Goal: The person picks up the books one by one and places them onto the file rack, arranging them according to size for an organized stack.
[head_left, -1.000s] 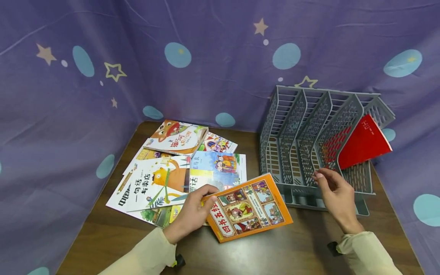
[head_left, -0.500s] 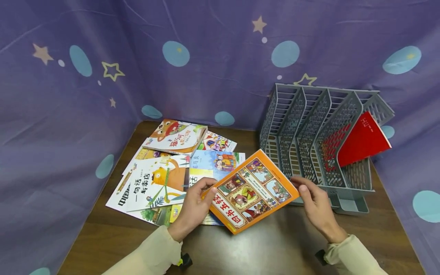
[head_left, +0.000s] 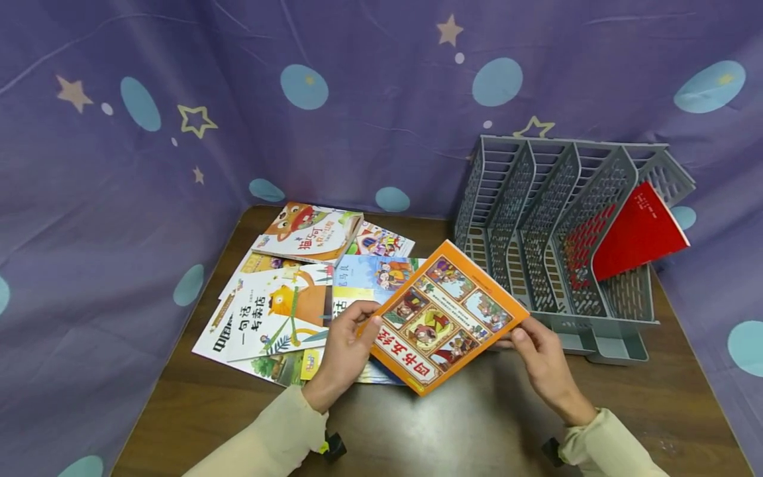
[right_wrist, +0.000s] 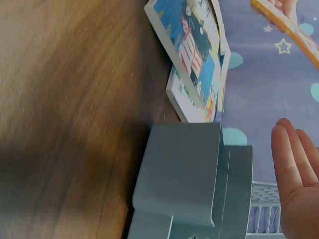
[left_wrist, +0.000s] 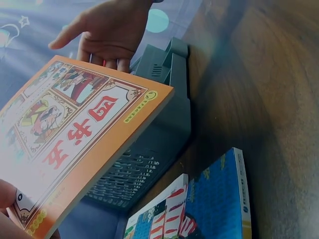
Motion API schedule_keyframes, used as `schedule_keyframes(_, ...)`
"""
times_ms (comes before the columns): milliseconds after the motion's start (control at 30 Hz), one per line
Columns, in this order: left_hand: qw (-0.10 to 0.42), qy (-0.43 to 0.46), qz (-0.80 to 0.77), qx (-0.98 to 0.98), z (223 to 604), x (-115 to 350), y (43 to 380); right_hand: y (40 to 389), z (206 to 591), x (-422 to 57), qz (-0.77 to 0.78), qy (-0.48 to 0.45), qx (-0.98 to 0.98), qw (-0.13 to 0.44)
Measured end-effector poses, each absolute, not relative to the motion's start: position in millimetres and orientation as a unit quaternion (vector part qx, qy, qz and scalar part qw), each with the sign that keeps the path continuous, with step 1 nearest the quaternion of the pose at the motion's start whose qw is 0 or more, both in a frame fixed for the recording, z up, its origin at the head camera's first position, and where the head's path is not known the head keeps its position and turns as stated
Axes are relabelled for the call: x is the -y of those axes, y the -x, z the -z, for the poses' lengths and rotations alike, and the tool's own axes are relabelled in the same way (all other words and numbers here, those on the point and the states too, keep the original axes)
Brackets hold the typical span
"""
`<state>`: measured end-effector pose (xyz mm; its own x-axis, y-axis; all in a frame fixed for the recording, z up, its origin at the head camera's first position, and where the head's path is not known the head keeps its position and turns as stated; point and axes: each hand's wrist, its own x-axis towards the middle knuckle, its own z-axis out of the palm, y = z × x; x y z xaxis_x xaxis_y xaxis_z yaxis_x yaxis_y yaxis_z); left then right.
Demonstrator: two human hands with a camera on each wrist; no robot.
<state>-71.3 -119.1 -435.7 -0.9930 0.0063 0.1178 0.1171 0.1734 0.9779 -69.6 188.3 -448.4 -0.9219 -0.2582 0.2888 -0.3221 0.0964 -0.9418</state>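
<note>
An orange comic-style picture book (head_left: 444,318) is held tilted above the table, its front cover up. My left hand (head_left: 346,351) pinches its left corner, thumb on the cover and fingers underneath. In the left wrist view the thumb (left_wrist: 6,194) shows at the book's edge. My right hand (head_left: 545,368) is by the book's right corner, with its fingertips partly behind the book in the head view. In the right wrist view the right hand's fingers (right_wrist: 294,159) are straight and apart from the book (right_wrist: 289,30).
A grey file rack (head_left: 536,232) with several slots stands at the back right. One red book (head_left: 640,235) leans in its right slot. Several picture books lie overlapping on the brown table (head_left: 471,430) at left, among them a white one with an orange cat (head_left: 286,311). A purple curtain (head_left: 369,146) hangs behind.
My right hand has moved left from in front of the rack to the orange book's right corner. The book has turned, its right part swinging away from me and its bottom corner shifting right.
</note>
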Motion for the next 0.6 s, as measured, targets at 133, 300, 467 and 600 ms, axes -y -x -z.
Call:
schedule_keyframes(133,0.036,0.032,0.664,0.746,435.5,115.7,71.7,69.1,448.5,-182.3,-0.665,-0.205,0.718,-0.003)
schedule_keyframes(300,0.023,0.014,0.678,0.735,436.0,112.3,73.2,69.6,448.7,-174.5,-0.704,-0.209,0.677,-0.044)
schedule_keyframes(467,0.015,-0.008,0.682,0.731,436.8,109.5,73.3,68.0,450.4,-166.9,-0.725,-0.189,0.660,-0.055)
schedule_keyframes(600,0.016,-0.008,0.698,0.715,437.5,107.0,72.7,65.5,451.7,-161.0,-0.719,-0.169,0.672,-0.053)
